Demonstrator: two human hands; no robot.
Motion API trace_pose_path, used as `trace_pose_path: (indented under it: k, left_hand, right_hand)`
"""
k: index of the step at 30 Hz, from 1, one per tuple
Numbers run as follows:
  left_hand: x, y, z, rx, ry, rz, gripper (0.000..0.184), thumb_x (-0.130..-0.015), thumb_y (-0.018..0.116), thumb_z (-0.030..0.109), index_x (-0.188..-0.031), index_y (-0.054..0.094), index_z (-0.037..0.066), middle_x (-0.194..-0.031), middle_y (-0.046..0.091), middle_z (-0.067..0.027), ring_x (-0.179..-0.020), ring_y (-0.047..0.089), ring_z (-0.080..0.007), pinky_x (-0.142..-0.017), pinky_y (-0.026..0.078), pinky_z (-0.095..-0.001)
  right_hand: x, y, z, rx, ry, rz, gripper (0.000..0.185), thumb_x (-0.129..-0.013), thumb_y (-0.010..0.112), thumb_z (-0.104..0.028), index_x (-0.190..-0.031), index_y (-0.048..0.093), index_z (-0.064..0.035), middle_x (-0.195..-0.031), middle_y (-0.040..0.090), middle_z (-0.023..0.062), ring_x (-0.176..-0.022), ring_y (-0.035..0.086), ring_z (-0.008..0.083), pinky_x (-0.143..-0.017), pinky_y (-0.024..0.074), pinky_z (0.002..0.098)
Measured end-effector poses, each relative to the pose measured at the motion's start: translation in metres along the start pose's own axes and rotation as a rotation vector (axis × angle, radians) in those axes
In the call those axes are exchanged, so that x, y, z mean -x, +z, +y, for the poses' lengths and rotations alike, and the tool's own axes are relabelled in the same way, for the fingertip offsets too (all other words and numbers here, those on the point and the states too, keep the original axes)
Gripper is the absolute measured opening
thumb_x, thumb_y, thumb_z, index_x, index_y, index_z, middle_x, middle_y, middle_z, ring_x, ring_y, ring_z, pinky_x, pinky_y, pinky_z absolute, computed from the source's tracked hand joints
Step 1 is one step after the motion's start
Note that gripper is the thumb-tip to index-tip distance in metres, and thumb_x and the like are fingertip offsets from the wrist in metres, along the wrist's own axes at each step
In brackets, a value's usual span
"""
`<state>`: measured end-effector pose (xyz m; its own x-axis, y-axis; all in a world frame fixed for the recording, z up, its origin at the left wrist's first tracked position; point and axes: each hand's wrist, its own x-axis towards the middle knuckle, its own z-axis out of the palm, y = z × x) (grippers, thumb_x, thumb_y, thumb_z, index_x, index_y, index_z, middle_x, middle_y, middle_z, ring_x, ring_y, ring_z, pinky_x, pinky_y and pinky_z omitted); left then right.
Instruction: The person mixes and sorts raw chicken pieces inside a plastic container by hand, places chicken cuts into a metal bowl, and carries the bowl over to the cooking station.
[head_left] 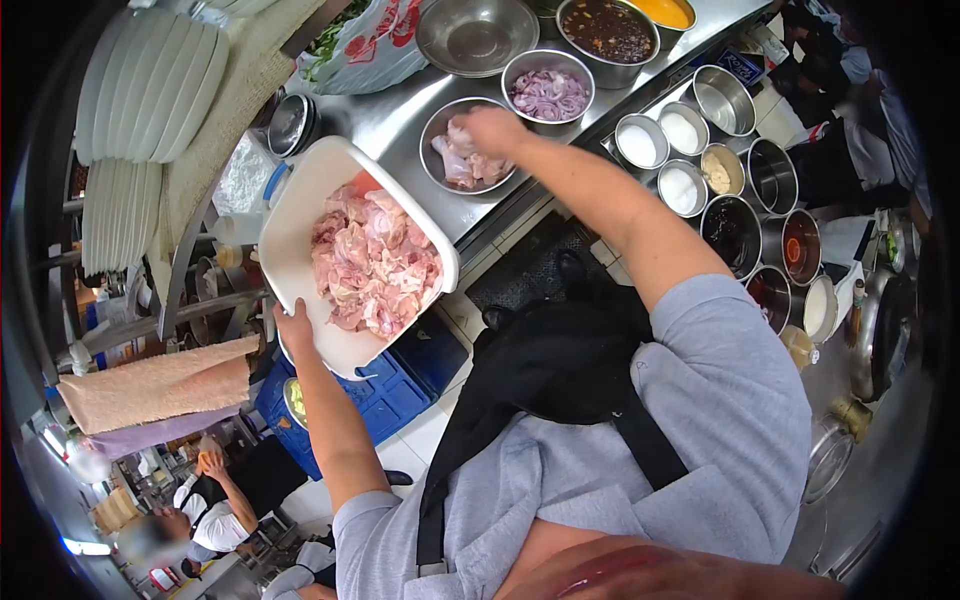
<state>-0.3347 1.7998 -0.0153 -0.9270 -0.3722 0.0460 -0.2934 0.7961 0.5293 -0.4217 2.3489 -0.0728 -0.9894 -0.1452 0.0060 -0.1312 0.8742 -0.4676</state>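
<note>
My left hand grips the near left edge of a large white plastic tub, thumb and fingers closed on its wall. The tub tilts and holds a heap of raw, skin-on chicken pieces. My right hand reaches into a steel bowl on the counter, fingers closed around a piece of raw chicken. Other chicken pieces lie under that hand. Part of the grip is hidden behind the hand itself.
Beside the bowl stand a bowl of sliced red onion, a pot of dark sauce and a wide steel bowl. Several seasoning tins fill the right side. Stacked plates are upper left; a blue crate sits below. A co-worker stands lower left.
</note>
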Motion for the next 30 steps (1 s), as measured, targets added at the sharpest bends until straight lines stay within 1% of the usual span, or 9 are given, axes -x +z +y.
trace_pose_path:
  k: [3, 6, 11, 14, 19, 22, 26, 28, 30]
  left_hand:
    - [-0.002, 0.002, -0.002, 0.032, -0.021, -0.002, 0.057, -0.086, 0.069, 0.022, -0.13, 0.049, -0.007, -0.116, 0.064, -0.0249, -0.104, 0.063, -0.0344, -0.093, 0.047, -0.04]
    - [-0.01, 0.009, -0.016, 0.103, 0.01, -0.005, 0.059, -0.085, 0.069, 0.019, -0.132, 0.047, -0.008, -0.118, 0.063, -0.0246, -0.105, 0.063, -0.0339, -0.094, 0.047, -0.0397]
    - [-0.004, 0.007, -0.005, 0.352, -0.032, -0.073, 0.053, -0.086, 0.066, 0.009, -0.131, 0.046, -0.009, -0.117, 0.063, -0.0222, -0.104, 0.062, -0.0294, -0.093, 0.047, -0.037]
    - [-0.006, 0.009, -0.009, 0.392, 0.002, -0.093, 0.051, -0.086, 0.065, 0.008, -0.131, 0.047, -0.009, -0.117, 0.063, -0.022, -0.104, 0.062, -0.0296, -0.093, 0.047, -0.0373]
    - [-0.01, 0.012, -0.012, 0.44, 0.001, -0.133, 0.05, -0.086, 0.065, 0.008, -0.131, 0.048, -0.007, -0.118, 0.064, -0.0211, -0.104, 0.062, -0.0298, -0.093, 0.047, -0.0377]
    - [-0.01, 0.012, -0.014, 0.39, 0.039, -0.104, 0.051, -0.088, 0.065, 0.01, -0.133, 0.047, -0.006, -0.117, 0.063, -0.0197, -0.103, 0.062, -0.0302, -0.091, 0.047, -0.0379]
    - [0.023, -0.006, 0.02, 0.268, 0.039, 0.12, 0.051, -0.09, 0.064, 0.012, -0.135, 0.046, -0.005, -0.111, 0.062, -0.0162, -0.096, 0.062, -0.0284, -0.088, 0.048, -0.0375]
    - [0.059, -0.026, 0.064, 0.509, 0.315, 0.374, 0.047, -0.093, 0.062, 0.01, -0.135, 0.045, -0.003, -0.105, 0.06, -0.013, -0.09, 0.061, -0.0239, -0.083, 0.049, -0.0346]
    - [0.127, -0.052, 0.139, 0.63, 0.439, 0.152, 0.037, -0.095, 0.057, 0.006, -0.129, 0.048, -0.002, -0.109, 0.06, -0.0121, -0.091, 0.059, -0.0184, -0.081, 0.05, -0.0305]
  right_hand:
    - [-0.007, -0.042, 0.005, -0.072, -0.001, -0.15, 0.046, -0.077, 0.069, -0.018, -0.123, 0.066, -0.0218, -0.106, 0.071, 0.0136, -0.099, 0.068, 0.0315, -0.085, 0.0542, 0.0407]
    - [-0.01, -0.06, 0.004, -0.172, -0.029, -0.033, 0.043, -0.077, 0.068, -0.018, -0.12, 0.069, -0.0165, -0.109, 0.071, 0.0129, -0.101, 0.069, 0.0298, -0.088, 0.0531, 0.0396]
    - [0.003, -0.113, -0.035, -0.511, 0.115, -0.017, 0.039, -0.079, 0.065, -0.012, -0.118, 0.068, -0.0131, -0.095, 0.071, 0.0088, -0.075, 0.067, 0.0161, -0.058, 0.0566, 0.0325]
    - [0.011, -0.129, -0.055, -0.44, 0.144, 0.036, 0.039, -0.079, 0.064, -0.013, -0.118, 0.068, -0.0133, -0.095, 0.071, 0.0088, -0.075, 0.068, 0.0162, -0.058, 0.0568, 0.0326]
    - [0.01, -0.097, -0.041, -0.175, 0.071, 0.131, 0.042, -0.078, 0.069, -0.028, -0.118, 0.067, -0.0155, -0.109, 0.07, 0.0172, -0.101, 0.068, 0.0336, -0.09, 0.0514, 0.0417]
    - [0.019, -0.081, -0.045, -0.113, 0.14, 0.139, 0.042, -0.078, 0.07, -0.029, -0.118, 0.068, -0.0179, -0.106, 0.071, 0.0168, -0.1, 0.068, 0.0337, -0.089, 0.052, 0.0437]
    - [0.029, -0.052, -0.03, 0.061, 0.159, -0.067, 0.056, -0.078, 0.071, -0.036, -0.13, 0.059, -0.0171, -0.129, 0.063, 0.0133, -0.115, 0.061, 0.034, -0.095, 0.0505, 0.043]
    - [0.05, -0.053, -0.04, 0.072, 0.164, -0.206, 0.061, -0.078, 0.072, -0.035, -0.134, 0.055, -0.0168, -0.132, 0.059, 0.0142, -0.122, 0.057, 0.033, -0.099, 0.0491, 0.0429]
    - [0.064, -0.065, -0.056, 0.06, 0.173, -0.259, 0.063, -0.077, 0.074, -0.033, -0.135, 0.054, -0.0184, -0.13, 0.058, 0.0171, -0.124, 0.054, 0.0342, -0.101, 0.0474, 0.0453]
